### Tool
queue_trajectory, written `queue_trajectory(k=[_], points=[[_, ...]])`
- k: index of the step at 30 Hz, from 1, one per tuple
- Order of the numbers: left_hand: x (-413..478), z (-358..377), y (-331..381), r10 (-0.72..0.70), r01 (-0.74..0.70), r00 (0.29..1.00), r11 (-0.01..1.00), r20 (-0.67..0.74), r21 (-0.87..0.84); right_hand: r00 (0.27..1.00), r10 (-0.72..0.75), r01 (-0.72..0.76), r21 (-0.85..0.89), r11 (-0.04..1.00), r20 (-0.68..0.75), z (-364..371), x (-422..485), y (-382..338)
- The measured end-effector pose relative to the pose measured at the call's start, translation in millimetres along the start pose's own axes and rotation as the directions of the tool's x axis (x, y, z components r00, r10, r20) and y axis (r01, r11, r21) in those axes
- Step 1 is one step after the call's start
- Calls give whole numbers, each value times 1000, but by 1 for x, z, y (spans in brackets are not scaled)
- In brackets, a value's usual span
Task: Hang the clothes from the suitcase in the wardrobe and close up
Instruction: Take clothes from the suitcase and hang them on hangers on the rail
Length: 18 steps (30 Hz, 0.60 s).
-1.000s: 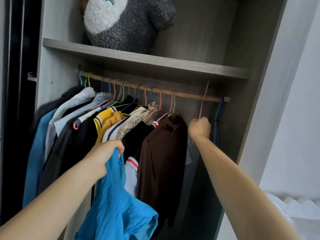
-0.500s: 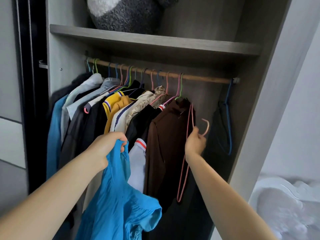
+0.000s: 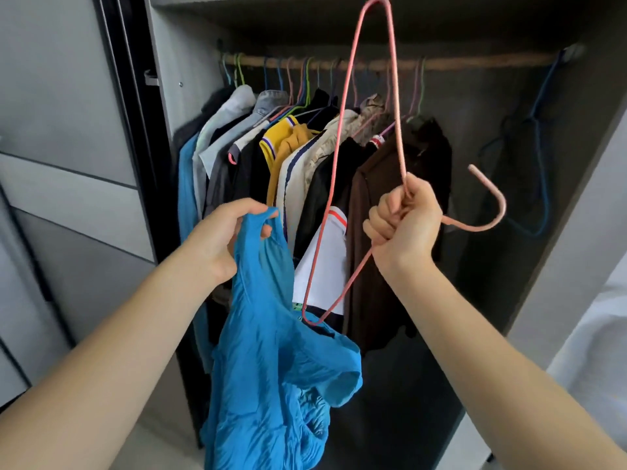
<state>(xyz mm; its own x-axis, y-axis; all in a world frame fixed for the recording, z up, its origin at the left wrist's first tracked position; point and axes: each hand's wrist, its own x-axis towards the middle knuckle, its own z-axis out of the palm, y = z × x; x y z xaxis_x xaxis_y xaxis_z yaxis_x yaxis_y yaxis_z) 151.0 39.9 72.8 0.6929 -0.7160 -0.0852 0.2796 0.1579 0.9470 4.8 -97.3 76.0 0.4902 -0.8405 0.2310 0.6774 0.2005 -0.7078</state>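
Our left hand point(image 3: 220, 239) had the blue top point(image 3: 271, 351) pinched by its strap, near the hanging clothes point(image 3: 305, 157). Right hand point(image 3: 403, 225) was fisted around the pink hanger point(image 3: 393, 96), free of the rail point(image 3: 475, 61). Looked like we were mid-loading; next up, feeding a hanger corner through that strap.

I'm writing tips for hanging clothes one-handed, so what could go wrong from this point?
1. The pink hanger is held sideways in the right hand, hook pointing right; its long frame could snag the hung brown garment.
2. The left hand pinches only the top of the blue garment; the bunched fabric could slip or hang crooked when threaded on.
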Motion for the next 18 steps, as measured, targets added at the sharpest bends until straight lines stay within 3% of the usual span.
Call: queue_trajectory(k=[3, 7, 9, 12, 15, 18], points=[[-2, -16, 3, 55, -62, 995, 995, -83, -81, 982, 188, -188, -136, 973, -11, -19, -10, 45], [2, -54, 2, 66, -107, 966, 983, -249, -153, 874, 481, -394, -490, 777, 60, -34, -17, 78], [2, -77, -2, 50, -110, 945, 979, -322, -171, 819, 563, -368, -654, 660, 107, -33, -17, 79], [0, -100, -12, 46, -106, 934, 983, -353, -151, 763, 622, -218, -836, 504, 176, -33, -12, 69], [-8, -118, -22, 125, -138, 937, 990, -326, -14, 685, 701, -64, -941, 332, 200, -26, -5, 62], [-23, -123, -23, 204, -175, 954, 974, -220, 145, 655, 722, 6, -957, 289, 222, -11, 7, 52]])
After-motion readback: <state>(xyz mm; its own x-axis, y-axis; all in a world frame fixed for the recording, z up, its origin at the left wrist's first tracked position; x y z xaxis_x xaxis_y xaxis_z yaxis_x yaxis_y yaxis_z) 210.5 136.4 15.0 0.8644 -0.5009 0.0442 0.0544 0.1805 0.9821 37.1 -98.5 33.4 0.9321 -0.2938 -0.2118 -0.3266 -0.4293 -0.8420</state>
